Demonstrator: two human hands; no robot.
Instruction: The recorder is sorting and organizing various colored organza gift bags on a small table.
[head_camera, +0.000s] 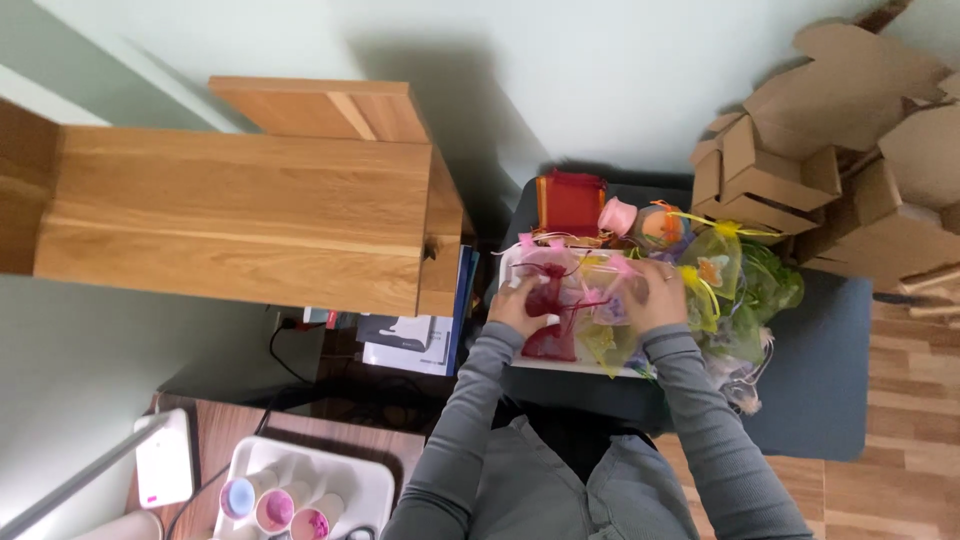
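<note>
At centre frame both hands, left hand and right hand, are closed on sheer pouches heaped over a white tray; these look light, soft and snag-prone, best pinched near the drawstrings.

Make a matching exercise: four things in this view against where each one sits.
Things:
1. left hand
2. right hand
3. cardboard boxes
4. paint cups

Places:
A. piled at upper right
B. on the dark red mesh pouch
C. in a white tray at lower left
D. among the pink and yellow pouches

Pairs: 1-B, 2-D, 3-A, 4-C
</note>
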